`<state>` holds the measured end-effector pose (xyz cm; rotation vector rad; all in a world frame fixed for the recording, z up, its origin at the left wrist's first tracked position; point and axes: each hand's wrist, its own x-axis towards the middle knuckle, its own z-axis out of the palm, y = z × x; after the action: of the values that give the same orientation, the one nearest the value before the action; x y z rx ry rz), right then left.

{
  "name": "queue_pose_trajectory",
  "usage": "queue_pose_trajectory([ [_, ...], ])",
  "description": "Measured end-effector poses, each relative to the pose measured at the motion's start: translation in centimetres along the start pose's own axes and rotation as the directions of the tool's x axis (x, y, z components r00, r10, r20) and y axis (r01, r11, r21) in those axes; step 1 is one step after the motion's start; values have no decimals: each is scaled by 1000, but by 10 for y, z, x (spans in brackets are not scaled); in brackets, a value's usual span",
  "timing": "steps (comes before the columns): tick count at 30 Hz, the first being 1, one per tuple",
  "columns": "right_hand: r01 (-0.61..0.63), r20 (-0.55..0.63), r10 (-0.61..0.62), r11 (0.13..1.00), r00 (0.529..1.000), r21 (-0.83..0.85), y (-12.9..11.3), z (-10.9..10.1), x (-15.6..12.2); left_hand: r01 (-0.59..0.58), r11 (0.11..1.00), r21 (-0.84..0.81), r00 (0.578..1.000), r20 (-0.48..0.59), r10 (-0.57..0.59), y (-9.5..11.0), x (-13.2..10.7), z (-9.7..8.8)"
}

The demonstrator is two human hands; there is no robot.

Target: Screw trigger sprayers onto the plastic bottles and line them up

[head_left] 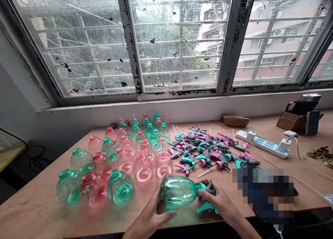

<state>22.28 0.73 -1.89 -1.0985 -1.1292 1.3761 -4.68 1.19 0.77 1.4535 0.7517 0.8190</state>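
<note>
a: what are the hands doing?
b: the right hand is closed on the spray head at the neck of a green bottle, which lies sideways in the air over the near edge of the table. the left hand is half open, cupped at the base with its thumb spread; how firmly it grips, i can't tell.
a: what crowds them?
b: to the left, a group of pink and green bottles, upright and uncapped, runs back toward the window. the front ones stand near the left hand.
a: and straight ahead?
b: a loose pile of spray heads, pink, teal and grey, some with straws poking out. it blocks the way to the back of the table.
a: on the right?
b: a pixelated patch near the right hand; what it covers, i can't tell. past the pile there's a white power strip with plugs in it and cables trailing toward the near edge. farther off sit a brown package, a cardboard box and an upright phone.
</note>
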Motion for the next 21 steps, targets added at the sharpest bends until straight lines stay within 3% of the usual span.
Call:
queue_pose_trajectory([
  [4, -4, -8, 4, 1000, 1000, 24, -1, 1, -1, -51, 999, -12, 999, 3, 51, 1, 2, 1],
  [10, -5, -14, 5, 1000, 1000, 10, -1, 1, 0, 19, 996, -84, 999, 38, -16, 1, 1, -1],
  [16, 13, 5, -13, 1000, 1000, -20, 1, 0, 0, -45, 999, -1, 999, 27, 45, 0, 1, -1],
  [21, -8, -11, 7, 999, 1000, -50, 4, -2, 0, 10, 998, -69, 1000, 6, -9, 2, 1, 0],
])
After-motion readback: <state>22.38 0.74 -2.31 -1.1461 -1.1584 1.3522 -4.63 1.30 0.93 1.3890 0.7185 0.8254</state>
